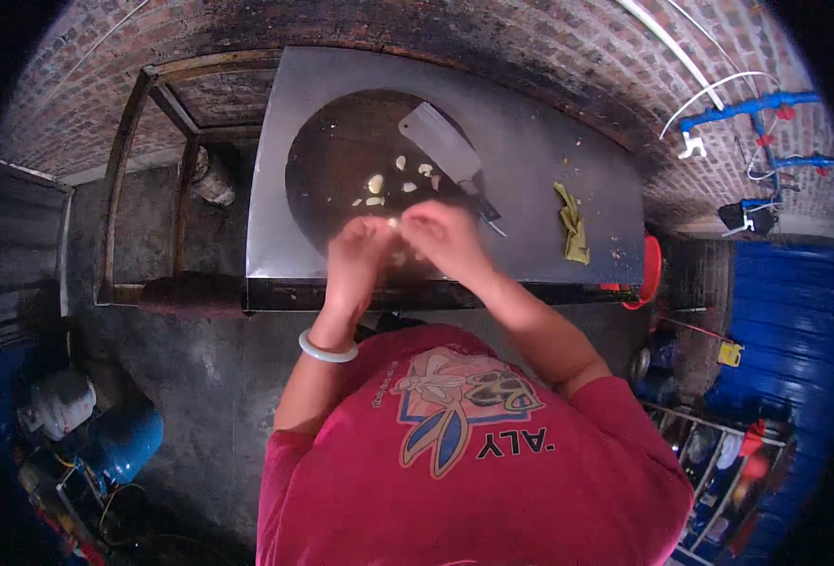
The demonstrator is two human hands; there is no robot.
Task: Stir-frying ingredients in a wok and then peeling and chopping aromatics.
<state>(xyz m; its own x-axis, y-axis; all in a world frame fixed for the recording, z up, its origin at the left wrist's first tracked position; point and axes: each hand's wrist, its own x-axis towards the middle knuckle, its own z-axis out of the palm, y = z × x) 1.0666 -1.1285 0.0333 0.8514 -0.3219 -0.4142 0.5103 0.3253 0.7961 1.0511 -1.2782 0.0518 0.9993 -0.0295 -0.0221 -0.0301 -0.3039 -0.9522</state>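
Observation:
My left hand point(358, 253) and my right hand point(447, 241) meet over the near edge of a round dark chopping board point(330, 141). Their fingertips pinch a small pale garlic clove point(393, 223) between them; motion blurs the fingers a little. Just beyond my hands, several whitish garlic cloves point(375, 184) lie scattered on the board. A cleaver point(441, 141) rests flat at the board's right, its broad blade pointing away and its dark handle point(478, 203) near my right hand. Some pale bits under my hands are partly hidden.
The board sits on a metal-topped table point(530, 141) against a brick wall. A crumpled olive-green cloth point(573, 224) lies at its right, among small crumbs. Beyond the right end is a red basin point(652, 272). A wooden frame point(115, 208) stands left; a blue gas cylinder point(129, 443) is lower left.

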